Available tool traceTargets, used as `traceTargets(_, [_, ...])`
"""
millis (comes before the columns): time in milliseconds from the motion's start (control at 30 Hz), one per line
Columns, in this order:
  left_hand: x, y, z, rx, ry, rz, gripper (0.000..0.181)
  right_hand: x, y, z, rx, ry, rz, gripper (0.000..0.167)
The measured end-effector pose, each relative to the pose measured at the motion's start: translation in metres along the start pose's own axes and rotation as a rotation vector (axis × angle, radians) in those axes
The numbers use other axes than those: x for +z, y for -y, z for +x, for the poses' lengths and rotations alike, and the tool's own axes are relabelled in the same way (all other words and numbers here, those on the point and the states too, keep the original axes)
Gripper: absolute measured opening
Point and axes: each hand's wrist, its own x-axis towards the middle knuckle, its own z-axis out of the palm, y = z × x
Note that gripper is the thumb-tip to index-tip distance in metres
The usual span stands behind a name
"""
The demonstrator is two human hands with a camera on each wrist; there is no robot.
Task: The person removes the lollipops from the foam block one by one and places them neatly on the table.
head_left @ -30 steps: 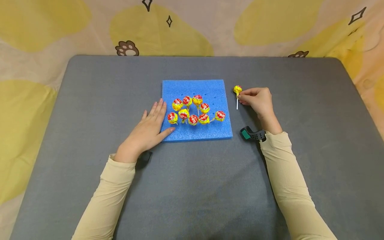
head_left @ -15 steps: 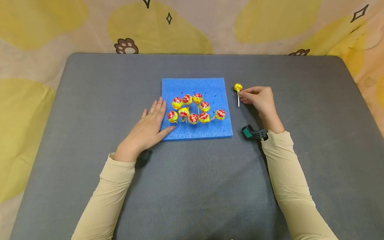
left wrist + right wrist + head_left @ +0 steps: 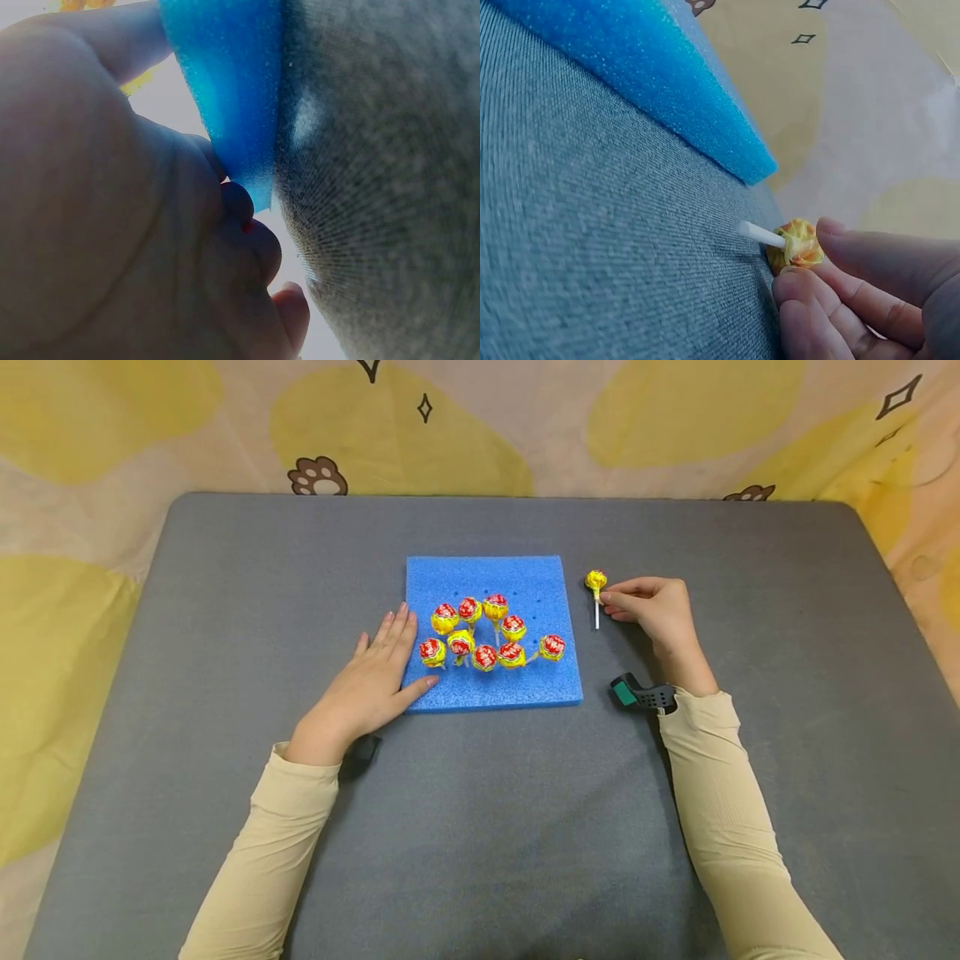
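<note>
A blue foam block [image 3: 487,689] lies mid-table, with several yellow-and-red wrapped lollipops [image 3: 484,658] stuck into it by their sticks. My left hand [image 3: 371,681] rests flat along the block's left edge, fingers straight and thumb over the front left corner. In the left wrist view the palm [image 3: 112,210] lies against the foam side. One more lollipop [image 3: 596,582] lies on the table to the right of the block, its white stick toward me. My right hand [image 3: 648,610] is just right of it; thumb and fingertips [image 3: 832,226] stand apart beside the candy head, not closed on it.
Small holes [image 3: 537,601] show in the rear and right part of the block. A dark strap with a green patch [image 3: 624,693] is on the right wrist. The grey table [image 3: 480,827] ends at a patterned yellow cloth [image 3: 480,435] behind.
My right hand has drawn slightly to the right, its fingertips coming off the lollipop's stick. The lollipop has barely shifted. My left hand keeps its place on the foam block.
</note>
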Motion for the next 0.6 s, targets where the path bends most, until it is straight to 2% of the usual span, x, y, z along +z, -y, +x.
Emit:
traceTargets(133, [0.0, 0.0, 0.0, 0.0, -0.001, 0.001, 0.086, -0.003, 0.001, -0.002, -0.016, 0.017, 0.028, 0.022])
traceTargets(300, [0.0, 0.0, -0.001, -0.001, -0.001, -0.002, 0.086, -0.003, 0.005, -0.007, -0.063, 0.082, 0.078, 0.03])
traceTargets(433, [0.0, -0.001, -0.001, -0.004, 0.002, -0.004, 0.086, -0.001, 0.008, -0.011, -0.108, 0.173, 0.158, 0.034])
traceTargets(600, [-0.001, -0.001, -0.001, -0.004, 0.005, -0.005, 0.086, 0.002, 0.012, -0.015, -0.166, 0.321, 0.234, 0.024])
